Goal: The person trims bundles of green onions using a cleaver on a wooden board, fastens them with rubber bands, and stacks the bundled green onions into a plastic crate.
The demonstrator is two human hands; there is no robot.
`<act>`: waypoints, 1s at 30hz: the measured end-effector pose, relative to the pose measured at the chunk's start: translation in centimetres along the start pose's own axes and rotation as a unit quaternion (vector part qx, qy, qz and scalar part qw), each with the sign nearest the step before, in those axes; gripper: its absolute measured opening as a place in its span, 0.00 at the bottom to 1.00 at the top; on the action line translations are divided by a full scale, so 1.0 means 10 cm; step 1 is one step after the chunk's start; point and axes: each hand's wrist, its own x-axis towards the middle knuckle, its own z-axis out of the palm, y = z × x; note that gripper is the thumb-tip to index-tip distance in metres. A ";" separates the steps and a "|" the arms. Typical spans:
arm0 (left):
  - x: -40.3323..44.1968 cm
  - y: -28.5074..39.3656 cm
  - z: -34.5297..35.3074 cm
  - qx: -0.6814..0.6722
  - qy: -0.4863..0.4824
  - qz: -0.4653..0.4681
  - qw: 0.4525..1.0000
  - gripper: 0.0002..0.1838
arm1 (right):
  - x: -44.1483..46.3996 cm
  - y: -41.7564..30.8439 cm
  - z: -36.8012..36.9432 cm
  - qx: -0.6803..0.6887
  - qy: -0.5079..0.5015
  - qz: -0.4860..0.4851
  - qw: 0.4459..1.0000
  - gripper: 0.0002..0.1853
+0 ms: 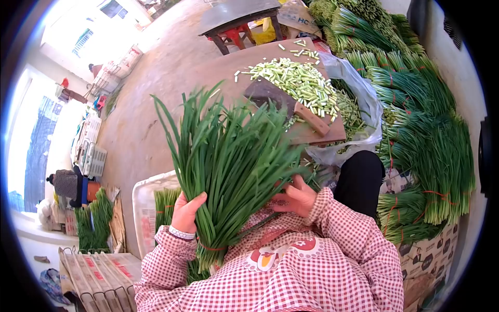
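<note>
A large bunch of green garlic chives [228, 156] is upright in front of my chest, its leaf tips fanning out. A red band ties it near the lower end. My left hand [187, 212] is wrapped round the left side of the bunch, thumb across the leaves. My right hand [295, 197] is at the right edge of the leaves, its thumb and fingers apart; some fingertips are hidden by the leaves. Beyond the bunch, a cleaver [286, 104] with a wooden handle lies on a cutting board [223, 67] beside a heap of cut pale stem ends [296, 83].
Tied chive bundles [416, 114] are stacked along the right. At my left, a white crate [143, 208] holds more bundles. A clear plastic bag [366, 99] hangs by the board. A small table [236, 18] stands behind it. Another person [67, 184] is at the far left.
</note>
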 end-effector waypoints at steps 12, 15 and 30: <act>0.08 0.93 0.02 0.109 -0.105 0.177 0.973 0.19 | -0.21 -0.34 0.15 -0.316 -0.047 -0.058 0.946 0.14; -0.02 0.82 0.06 0.191 -0.113 0.140 0.965 0.20 | -0.54 -0.67 0.10 -0.231 0.011 -0.206 0.951 0.07; 0.23 -0.05 0.12 0.229 -0.141 -0.059 0.961 0.23 | -0.61 -1.34 -0.03 -0.487 0.121 -0.251 0.827 0.06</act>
